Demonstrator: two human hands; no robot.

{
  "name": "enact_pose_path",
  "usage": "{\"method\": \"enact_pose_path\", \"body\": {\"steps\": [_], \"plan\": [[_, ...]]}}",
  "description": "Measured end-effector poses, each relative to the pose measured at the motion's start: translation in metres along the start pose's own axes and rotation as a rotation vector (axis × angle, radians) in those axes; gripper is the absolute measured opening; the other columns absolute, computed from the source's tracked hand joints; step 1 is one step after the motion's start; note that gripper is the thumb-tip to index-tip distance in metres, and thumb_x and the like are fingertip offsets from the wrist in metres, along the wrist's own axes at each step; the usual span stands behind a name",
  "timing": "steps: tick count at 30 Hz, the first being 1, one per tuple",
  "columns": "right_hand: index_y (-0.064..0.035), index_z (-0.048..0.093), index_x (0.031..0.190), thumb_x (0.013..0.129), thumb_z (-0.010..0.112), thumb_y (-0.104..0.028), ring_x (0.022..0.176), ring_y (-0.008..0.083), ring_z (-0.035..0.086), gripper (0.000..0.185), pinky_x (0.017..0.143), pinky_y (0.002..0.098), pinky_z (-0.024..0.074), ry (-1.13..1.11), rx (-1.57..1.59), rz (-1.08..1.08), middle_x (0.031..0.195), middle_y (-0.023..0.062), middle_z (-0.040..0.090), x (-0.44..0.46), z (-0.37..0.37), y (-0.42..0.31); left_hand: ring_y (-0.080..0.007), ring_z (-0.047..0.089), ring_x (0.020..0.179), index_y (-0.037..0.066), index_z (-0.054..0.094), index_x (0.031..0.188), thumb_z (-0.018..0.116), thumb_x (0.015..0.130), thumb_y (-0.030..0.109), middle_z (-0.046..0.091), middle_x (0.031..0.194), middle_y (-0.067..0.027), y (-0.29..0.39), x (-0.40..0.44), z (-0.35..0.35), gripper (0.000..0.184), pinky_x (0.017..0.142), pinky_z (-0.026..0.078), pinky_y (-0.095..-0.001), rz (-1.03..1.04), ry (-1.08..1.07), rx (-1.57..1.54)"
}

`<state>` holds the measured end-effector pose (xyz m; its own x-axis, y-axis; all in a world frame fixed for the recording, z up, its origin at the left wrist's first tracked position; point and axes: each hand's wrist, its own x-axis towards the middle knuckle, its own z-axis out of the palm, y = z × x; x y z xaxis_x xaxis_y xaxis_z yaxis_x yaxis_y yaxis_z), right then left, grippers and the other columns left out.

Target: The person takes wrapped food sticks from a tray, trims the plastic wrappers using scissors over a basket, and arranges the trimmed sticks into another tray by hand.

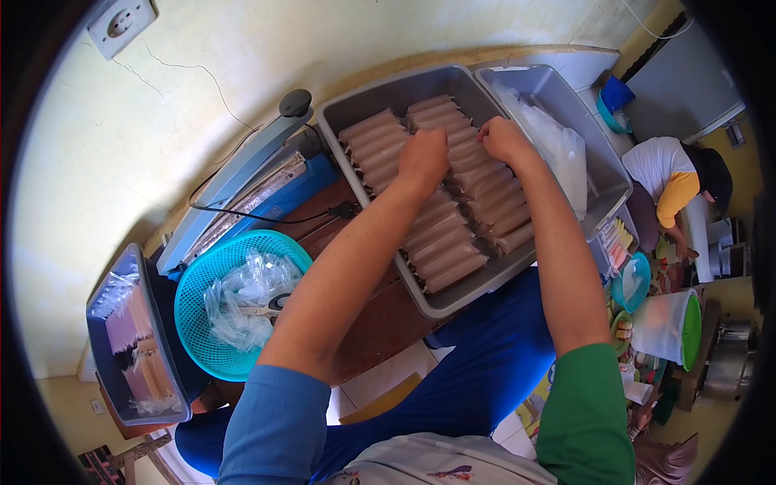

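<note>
A grey tray (436, 309) holds two rows of brown, tube-shaped plastic packets (443, 246). Over the left row, near its upper part, is my left hand (424, 160), its fingers closed and pointing down; whatever they hold is hidden. My right hand (505, 141) is above the right row, near the tray's far right side, with thumb and fingers pinched together at the packets' ends. What the pinch holds is too small to tell. The two hands are apart, with packets between them.
Left of the tray are a blue heat sealer (234, 186), a turquoise basket (187, 327) with plastic scraps and scissors (271, 309), and a bin (145, 412) of packets. A grey tray (610, 174) with clear bags stands right. Another person (659, 166) bends at far right.
</note>
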<state>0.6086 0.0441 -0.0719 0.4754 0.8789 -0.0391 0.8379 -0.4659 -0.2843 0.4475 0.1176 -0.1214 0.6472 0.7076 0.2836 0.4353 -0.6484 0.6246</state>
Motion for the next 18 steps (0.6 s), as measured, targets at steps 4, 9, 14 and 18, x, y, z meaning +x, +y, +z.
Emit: {"method": "enact_pose_path", "body": {"steps": [4, 9, 14, 18], "plan": [[-0.0067, 0.074, 0.086, 0.078, 0.058, -0.008, 0.091, 0.0371, 0.065, 0.018, 0.085, 0.0427, 0.0505, 0.007, -0.011, -0.008, 0.092, 0.0222, 0.067, -0.001, -0.001, -0.002, -0.0384, 0.065, 0.082, 0.004, 0.07, 0.087, 0.059, 0.078, 0.008, 0.067, 0.079, -0.0204, -0.008, 0.005, 0.009, 0.014, 0.077, 0.052, -0.0449, 0.075, -0.062, -0.027], [-0.0043, 0.072, 0.092, 0.08, 0.056, -0.008, 0.093, 0.0362, 0.065, 0.021, 0.085, 0.0413, 0.05, -0.01, -0.056, 0.002, 0.094, 0.0224, 0.068, -0.001, 0.0, -0.003, -0.0393, 0.064, 0.089, 0.003, 0.071, 0.09, 0.059, 0.081, 0.009, 0.067, 0.089, -0.023, -0.008, 0.006, 0.006, 0.015, 0.083, 0.051, -0.0448, 0.075, -0.168, -0.131], [-0.0046, 0.072, 0.095, 0.08, 0.059, -0.009, 0.094, 0.0363, 0.065, 0.02, 0.085, 0.0426, 0.0499, 0.061, -0.103, 0.022, 0.094, 0.0224, 0.067, -0.004, 0.003, -0.01, -0.0386, 0.065, 0.085, 0.004, 0.071, 0.089, 0.06, 0.081, 0.01, 0.067, 0.086, -0.0214, 0.004, -0.006, -0.005, 0.015, 0.08, 0.051, -0.0451, 0.102, -0.096, -0.064], [0.0005, 0.068, 0.101, 0.083, 0.056, -0.011, 0.101, 0.0391, 0.063, 0.024, 0.086, 0.0459, 0.051, -0.032, -0.062, -0.036, 0.102, 0.0253, 0.065, -0.021, -0.014, -0.037, -0.0378, 0.065, 0.081, 0.004, 0.07, 0.09, 0.062, 0.08, 0.01, 0.068, 0.083, -0.0194, 0.016, -0.016, -0.028, 0.015, 0.078, 0.051, -0.0454, 0.128, -0.102, 0.02]]}}
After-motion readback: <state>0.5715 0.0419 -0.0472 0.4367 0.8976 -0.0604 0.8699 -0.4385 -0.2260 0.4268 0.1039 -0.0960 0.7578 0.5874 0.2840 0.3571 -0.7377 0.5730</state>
